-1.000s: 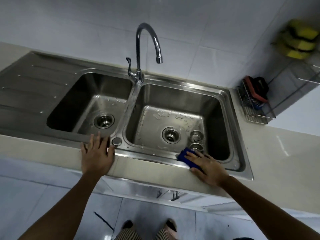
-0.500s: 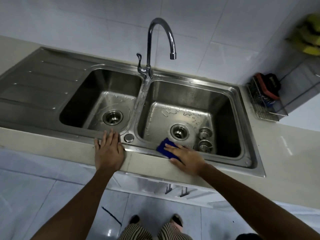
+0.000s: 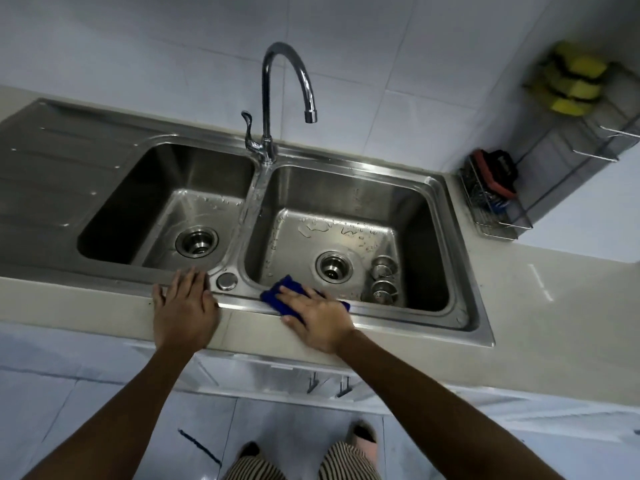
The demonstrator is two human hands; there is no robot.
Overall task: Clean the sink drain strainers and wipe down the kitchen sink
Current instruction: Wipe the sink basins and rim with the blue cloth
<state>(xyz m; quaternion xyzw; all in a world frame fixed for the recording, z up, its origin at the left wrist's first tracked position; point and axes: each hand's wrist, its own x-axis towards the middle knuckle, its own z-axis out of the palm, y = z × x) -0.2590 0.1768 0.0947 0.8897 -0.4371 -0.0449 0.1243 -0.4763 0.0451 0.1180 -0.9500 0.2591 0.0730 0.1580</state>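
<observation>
Right hand (image 3: 320, 318) pressing blue cloth (image 3: 277, 295) flat on sink front rim (image 3: 398, 315), frame centre.
Left hand (image 3: 183, 310) flat, fingers straight, on counter edge (image 3: 86, 299).

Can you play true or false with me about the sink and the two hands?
1. The right hand presses a blue cloth on the front rim of the sink. True.
2. The left hand holds a sponge. False: it lies flat on the sink's front rim and holds nothing.
3. Two strainers sit in the right basin, beside its drain. True.
4. Water pours from the faucet. False: no stream shows.
</observation>
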